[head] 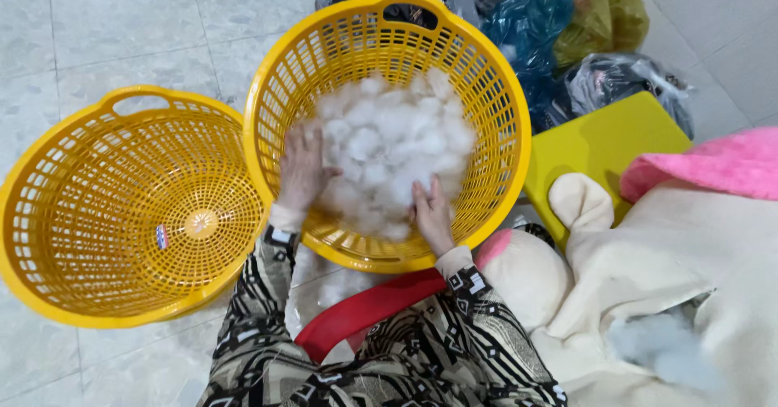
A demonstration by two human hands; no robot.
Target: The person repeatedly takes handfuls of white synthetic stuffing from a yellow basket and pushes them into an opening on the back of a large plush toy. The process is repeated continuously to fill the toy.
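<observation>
Now both hands, left hand (302, 168) spread, right hand (432, 214) pinching white stuffing (397, 143), inside yellow basket (494, 91).

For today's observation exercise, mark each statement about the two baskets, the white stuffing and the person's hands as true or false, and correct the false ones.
1. Both hands, left hand and right hand, are in the white stuffing. True.
2. The stuffing lies in a blue basket. False: the basket holding it is yellow.
3. The second yellow basket on the left holds no stuffing. True.
4. The cream plush toy lies inside a basket. False: it lies outside, to the person's right.
</observation>
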